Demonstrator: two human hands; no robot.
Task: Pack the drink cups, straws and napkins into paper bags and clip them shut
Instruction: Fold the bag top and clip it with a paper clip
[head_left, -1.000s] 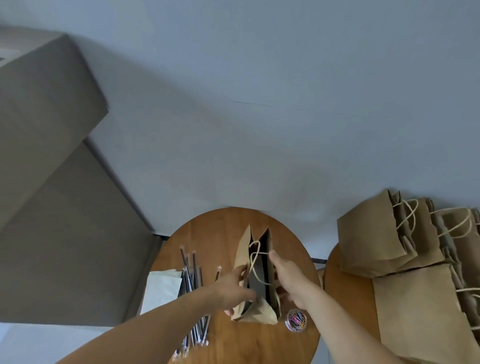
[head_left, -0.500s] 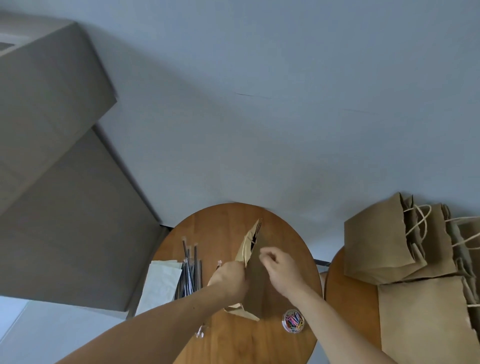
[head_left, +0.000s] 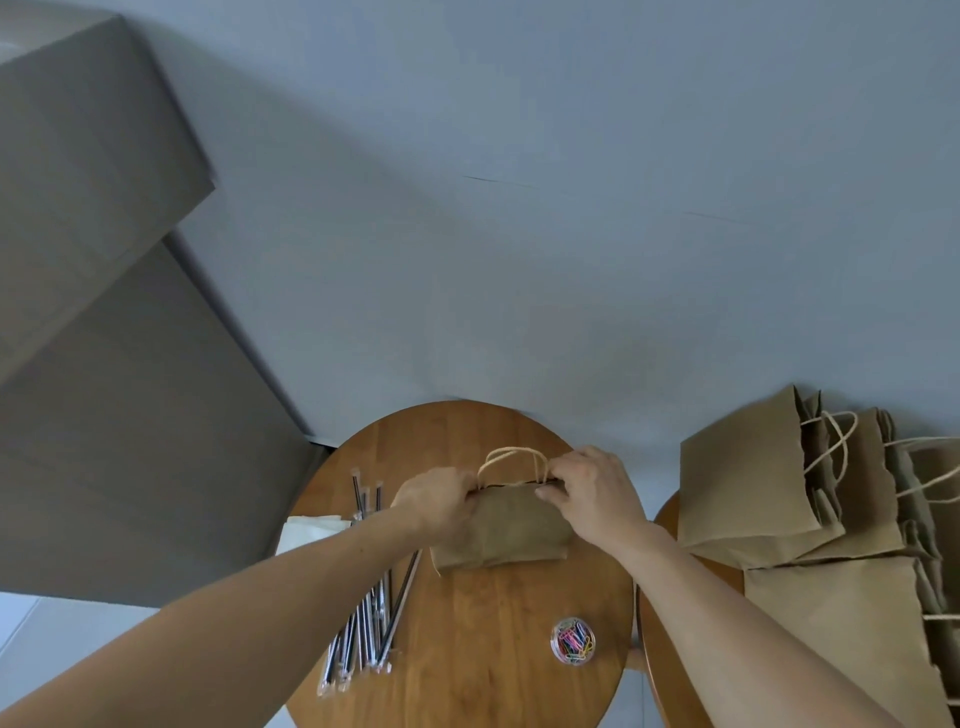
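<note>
With paper bag (head_left: 498, 530) at table (head_left: 467, 675) centre, top edge pinched shut by left hand (head_left: 441, 501) and right hand (head_left: 592, 491), fingers (head_left: 550, 493) curled tight: closing step. Next: one-handed hold, clip from tub (head_left: 573, 640) near right.

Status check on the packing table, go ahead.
Left hand and right hand both pinch the paper bag by its top edge, mouth pressed nearly shut. No clip on it. Clip tub untouched, near table edge. Nothing obstructing.
</note>
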